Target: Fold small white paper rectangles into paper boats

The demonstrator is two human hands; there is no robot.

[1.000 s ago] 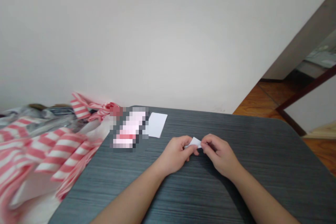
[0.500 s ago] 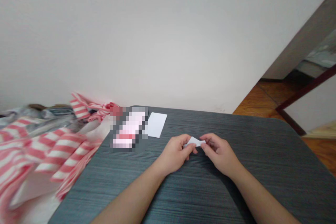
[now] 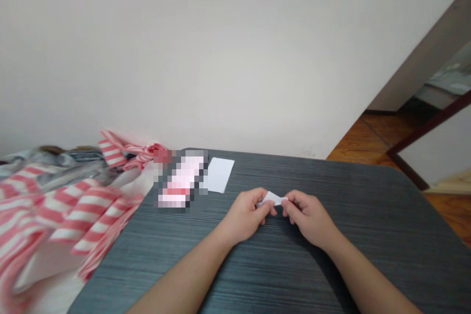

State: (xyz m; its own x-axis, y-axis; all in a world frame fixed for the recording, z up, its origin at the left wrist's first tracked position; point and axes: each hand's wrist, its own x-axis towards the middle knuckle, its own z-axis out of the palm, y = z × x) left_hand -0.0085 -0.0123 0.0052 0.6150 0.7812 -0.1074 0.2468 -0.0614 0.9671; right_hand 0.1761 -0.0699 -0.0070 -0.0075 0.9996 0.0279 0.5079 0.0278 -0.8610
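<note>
**Hands:** The left hand [image 3: 245, 217] and the right hand [image 3: 308, 218] are held together, near the table's middle, with the forearms resting toward the near edge. A folded paper [image 3: 272, 199] is pinched between the fingertips of both hands, its ends showing between them. Whether it touches the table cannot be told.

**Table:** A dark grey wood-grain table [image 3: 371, 260] is seen from its near side.

**Items on table:** A white sheet [image 3: 220, 174] is laid flat by the far edge, well apart from the hands. A pink-and-white item [image 3: 182, 181], pixelated and not identifiable, is placed just left of the sheet, by the far left corner.

**Surroundings:** A red-and-white striped cloth [image 3: 75, 211] is heaped beyond the left edge. A wooden floor [image 3: 382, 132] is visible past the far right corner.
</note>
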